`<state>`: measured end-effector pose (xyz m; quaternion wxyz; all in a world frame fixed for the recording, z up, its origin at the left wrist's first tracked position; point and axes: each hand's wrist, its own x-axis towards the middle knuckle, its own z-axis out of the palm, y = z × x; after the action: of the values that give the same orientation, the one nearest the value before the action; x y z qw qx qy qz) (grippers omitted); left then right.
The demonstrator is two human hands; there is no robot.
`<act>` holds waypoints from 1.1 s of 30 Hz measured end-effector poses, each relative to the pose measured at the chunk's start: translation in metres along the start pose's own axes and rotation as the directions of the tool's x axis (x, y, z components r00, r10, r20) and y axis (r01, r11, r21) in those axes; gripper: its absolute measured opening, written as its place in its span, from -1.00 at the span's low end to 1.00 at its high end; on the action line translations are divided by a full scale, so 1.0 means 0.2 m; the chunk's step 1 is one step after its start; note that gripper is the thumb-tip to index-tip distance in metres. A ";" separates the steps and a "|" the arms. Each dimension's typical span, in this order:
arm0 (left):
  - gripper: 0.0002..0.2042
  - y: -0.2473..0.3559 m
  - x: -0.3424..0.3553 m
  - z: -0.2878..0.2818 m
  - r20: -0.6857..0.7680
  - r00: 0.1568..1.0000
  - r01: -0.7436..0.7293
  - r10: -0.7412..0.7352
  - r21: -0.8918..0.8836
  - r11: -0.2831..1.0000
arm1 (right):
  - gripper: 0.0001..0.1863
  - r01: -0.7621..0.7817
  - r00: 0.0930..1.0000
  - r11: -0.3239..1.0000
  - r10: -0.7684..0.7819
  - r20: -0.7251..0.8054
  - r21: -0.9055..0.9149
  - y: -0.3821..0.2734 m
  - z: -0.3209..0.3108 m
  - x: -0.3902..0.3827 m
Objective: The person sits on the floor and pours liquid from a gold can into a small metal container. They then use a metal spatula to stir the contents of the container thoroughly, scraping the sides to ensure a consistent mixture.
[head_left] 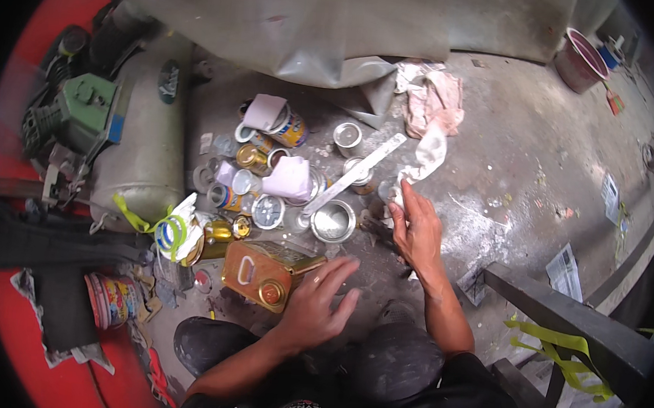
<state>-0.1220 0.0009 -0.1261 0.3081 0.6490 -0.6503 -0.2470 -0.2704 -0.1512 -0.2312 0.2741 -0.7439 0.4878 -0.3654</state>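
Note:
My right hand [418, 229] pinches the near end of a white rag [429, 152], which trails away over the floor to a crumpled pink cloth [434, 101]. My left hand [322, 302] has its fingers stretched out, holding nothing, just above or beside the right side of a rectangular copper-coloured tin [255, 273] with a handle and round cap. Between the hands and farther off stands an open silver can [333, 221]. A long pale flat stick [355, 174] slants across the can tops close by. Some of the floor around my right fingers is hidden.
Several paint cans and cups crowd the floor, including a lidded clear cup [268, 212] and a labelled can [294, 130]. A compressor tank [146, 127] stands left. A dark metal beam [569, 319] juts in at right. A reddish bucket [582, 61] sits far right.

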 end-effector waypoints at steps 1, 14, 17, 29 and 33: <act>-0.62 0.01 -0.09 -0.11 -0.071 0.994 -0.079 0.088 0.131 0.988 | -0.44 0.049 0.997 0.989 -0.040 0.071 -0.140 0.02 0.02 0.03; -0.38 -0.19 -1.36 -0.38 -0.468 0.858 0.500 -0.212 0.662 0.558 | -0.77 -0.100 0.959 0.994 0.110 0.262 -0.052 0.28 0.14 0.00; -0.38 -0.21 -1.36 -0.39 -0.488 0.846 0.512 -0.216 0.631 0.582 | -0.65 0.039 0.999 0.988 -0.041 -0.010 -0.147 0.18 0.16 0.05; -0.40 -0.26 -1.39 -0.38 -0.517 0.846 0.472 -0.128 0.615 0.631 | -0.48 -0.443 0.886 0.695 0.242 0.395 0.567 -0.07 -0.20 0.12; -0.40 -0.27 -1.38 -0.37 -0.518 0.848 0.458 -0.112 0.610 0.646 | -0.48 -0.505 0.799 0.694 0.152 0.582 0.513 -0.12 -0.27 0.30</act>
<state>-0.0411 0.2790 -0.1365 0.1243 0.8508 -0.4938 0.1300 -0.2869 -0.1997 -0.1646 0.6914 -0.5663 0.3732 -0.2489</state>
